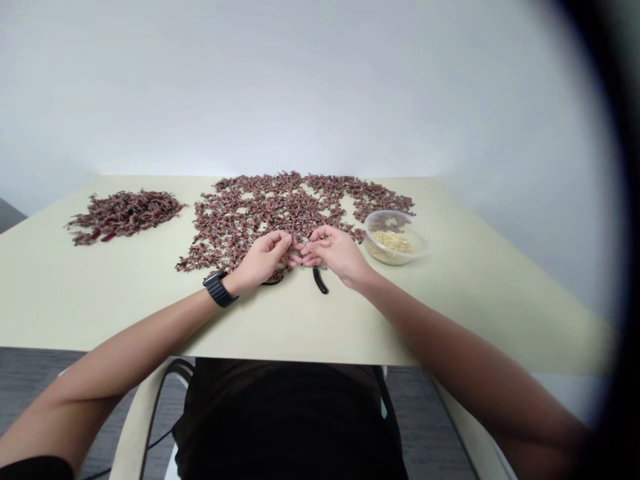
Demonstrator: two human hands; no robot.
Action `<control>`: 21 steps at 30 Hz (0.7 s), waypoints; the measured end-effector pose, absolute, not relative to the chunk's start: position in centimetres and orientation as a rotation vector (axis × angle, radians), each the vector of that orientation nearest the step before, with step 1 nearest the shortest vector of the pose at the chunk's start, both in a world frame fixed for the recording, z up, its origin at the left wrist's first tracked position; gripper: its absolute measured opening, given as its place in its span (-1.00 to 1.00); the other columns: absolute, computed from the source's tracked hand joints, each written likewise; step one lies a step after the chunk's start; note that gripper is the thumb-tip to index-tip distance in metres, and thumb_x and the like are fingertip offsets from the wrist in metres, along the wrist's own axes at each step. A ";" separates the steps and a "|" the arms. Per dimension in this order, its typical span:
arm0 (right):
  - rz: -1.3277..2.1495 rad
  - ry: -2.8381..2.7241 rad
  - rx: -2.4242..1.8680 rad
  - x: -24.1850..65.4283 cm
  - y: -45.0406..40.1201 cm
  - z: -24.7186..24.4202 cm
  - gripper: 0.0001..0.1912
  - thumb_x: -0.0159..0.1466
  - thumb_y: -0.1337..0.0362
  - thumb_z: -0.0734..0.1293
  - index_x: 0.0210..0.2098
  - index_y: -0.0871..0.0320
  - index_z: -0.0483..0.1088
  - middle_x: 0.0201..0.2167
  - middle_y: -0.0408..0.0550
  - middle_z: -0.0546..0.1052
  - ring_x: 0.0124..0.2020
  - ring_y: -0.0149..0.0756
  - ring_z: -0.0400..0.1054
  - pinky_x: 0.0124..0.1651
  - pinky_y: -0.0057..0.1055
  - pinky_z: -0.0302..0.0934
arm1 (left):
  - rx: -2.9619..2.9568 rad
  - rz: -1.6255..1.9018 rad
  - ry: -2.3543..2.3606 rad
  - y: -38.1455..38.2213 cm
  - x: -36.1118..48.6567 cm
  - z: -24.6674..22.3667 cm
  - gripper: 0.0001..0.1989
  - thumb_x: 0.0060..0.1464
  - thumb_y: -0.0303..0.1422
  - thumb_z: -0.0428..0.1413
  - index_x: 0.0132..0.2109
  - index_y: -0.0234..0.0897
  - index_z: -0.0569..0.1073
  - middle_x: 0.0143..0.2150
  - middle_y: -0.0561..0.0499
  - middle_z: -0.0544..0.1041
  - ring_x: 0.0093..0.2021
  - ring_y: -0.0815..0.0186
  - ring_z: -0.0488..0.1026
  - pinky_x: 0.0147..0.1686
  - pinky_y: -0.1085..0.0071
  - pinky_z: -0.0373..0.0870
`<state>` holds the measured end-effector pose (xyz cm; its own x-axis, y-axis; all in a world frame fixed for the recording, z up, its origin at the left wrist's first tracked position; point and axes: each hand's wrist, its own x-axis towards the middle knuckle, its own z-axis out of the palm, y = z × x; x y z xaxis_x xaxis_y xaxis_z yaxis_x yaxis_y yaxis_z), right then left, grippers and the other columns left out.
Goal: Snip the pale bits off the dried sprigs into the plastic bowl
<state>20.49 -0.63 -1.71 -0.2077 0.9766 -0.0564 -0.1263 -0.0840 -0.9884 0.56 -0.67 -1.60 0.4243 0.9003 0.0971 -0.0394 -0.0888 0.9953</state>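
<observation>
My left hand (265, 257) and my right hand (333, 252) meet above the table, fingertips together at the near edge of a wide spread of dried reddish-brown plant pieces (260, 213). Anything between the fingertips is too small to make out. Just below my right hand lies a black-handled hand tool (320, 281), perhaps snips, partly hidden. A dark curved piece (273, 283) shows beneath my left hand. To the right, a clear plastic bowl (373, 248) holds pale yellow grains (393, 241).
A denser heap of the same reddish-brown pieces (125, 215) lies at the left of the pale cream table (115, 300). A black watch (219, 289) sits on my left wrist. The table's near edge runs across my black-clothed torso, with a pale chair below.
</observation>
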 end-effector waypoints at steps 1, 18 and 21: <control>1.518 -1.170 -1.058 20.5 -0.6 -1.8 -0.77 0.25 0.37 0.45 -0.23 0.11 0.29 -0.39 -0.04 0.64 -0.44 -0.30 0.57 -0.28 -0.33 0.54 | 1.436 0.963 0.821 -0.6 0.5 -1.7 -0.62 0.31 -0.04 0.10 -0.09 -0.33 0.41 -0.01 -0.17 0.61 -0.19 0.29 0.63 -0.16 0.32 0.61; 1.552 -1.175 -1.029 20.6 -0.5 -2.5 -0.65 0.17 0.25 0.55 -0.22 0.10 0.31 -0.32 -0.02 0.65 -0.41 -0.31 0.56 -0.24 -0.30 0.55 | 1.520 0.940 0.809 -0.8 0.4 -1.2 -0.60 0.31 -0.02 0.09 -0.08 -0.32 0.45 -0.02 -0.17 0.62 -0.16 0.28 0.62 -0.12 0.32 0.59; 1.520 -1.170 -1.050 20.5 -0.5 -2.6 -0.64 0.15 0.21 0.57 -0.23 0.10 0.33 -0.34 -0.03 0.63 -0.45 -0.34 0.52 -0.30 -0.33 0.52 | 1.507 0.934 0.789 -0.9 0.4 -0.8 -0.62 0.32 -0.04 0.09 -0.08 -0.33 0.46 -0.09 -0.15 0.63 -0.20 0.30 0.61 -0.12 0.33 0.58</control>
